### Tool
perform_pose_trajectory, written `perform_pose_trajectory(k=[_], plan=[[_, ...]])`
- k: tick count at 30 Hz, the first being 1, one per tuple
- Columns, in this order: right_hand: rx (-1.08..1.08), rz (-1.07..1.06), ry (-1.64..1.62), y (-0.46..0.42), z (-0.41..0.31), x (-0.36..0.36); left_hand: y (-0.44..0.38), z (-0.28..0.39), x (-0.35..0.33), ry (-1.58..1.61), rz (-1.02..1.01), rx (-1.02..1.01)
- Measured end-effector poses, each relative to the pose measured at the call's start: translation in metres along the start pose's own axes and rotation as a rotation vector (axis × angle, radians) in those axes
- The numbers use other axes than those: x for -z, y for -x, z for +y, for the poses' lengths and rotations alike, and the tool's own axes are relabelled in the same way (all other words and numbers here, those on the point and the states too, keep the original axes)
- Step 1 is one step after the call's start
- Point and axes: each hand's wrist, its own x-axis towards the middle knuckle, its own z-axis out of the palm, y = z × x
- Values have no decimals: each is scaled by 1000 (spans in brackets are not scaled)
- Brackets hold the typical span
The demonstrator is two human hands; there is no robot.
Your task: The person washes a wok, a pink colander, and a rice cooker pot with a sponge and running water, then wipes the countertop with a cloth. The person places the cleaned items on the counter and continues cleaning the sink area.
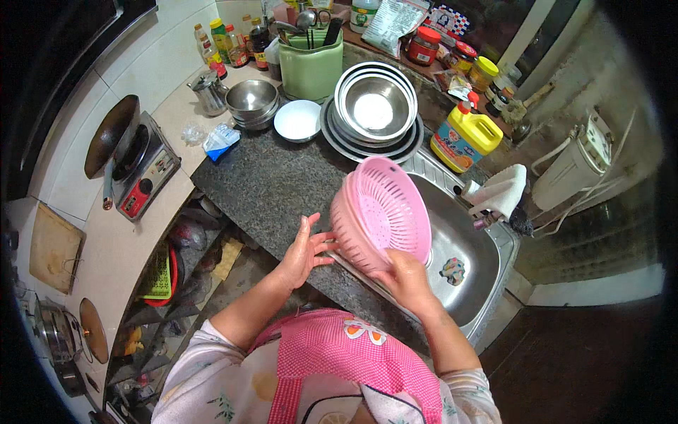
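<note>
My right hand [405,278] grips the near rim of a pink plastic colander [389,212]. It seems to be more than one basket nested together, tilted over the left edge of the steel sink [476,233]. With fingers spread, my left hand [307,252] is at the colander's left side; its fingertips reach the wall, and I cannot tell whether they press on it. In the sink basin lies a crumpled multicoloured cloth or scrubber [453,271]. Just beyond the colander, steel basins [376,100] are stacked on the dark stone counter [249,180].
A yellow detergent jug [466,135] stands behind the sink, near a faucet draped with a white cloth [500,191]. Farther back are a white bowl [297,121], stacked steel bowls [252,100] and a green utensil holder [311,69]. At left, a wok [112,138] rests by a cooktop [148,175].
</note>
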Motion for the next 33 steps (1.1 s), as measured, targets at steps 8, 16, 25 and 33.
perform_pose_trajectory(k=[8,16,25,33], plan=[[-389,724,-622,21,18,34,-21,-4,23,117,38,29],[-324,102,42,16,14,10,-37,10,32,150,64,-24],[-136,1054,-854,-86,23,72,-113,83,24,-159,161,-370],[-184,915,-1690,-260,87,50,-256,143,-2,-66,243,-250]])
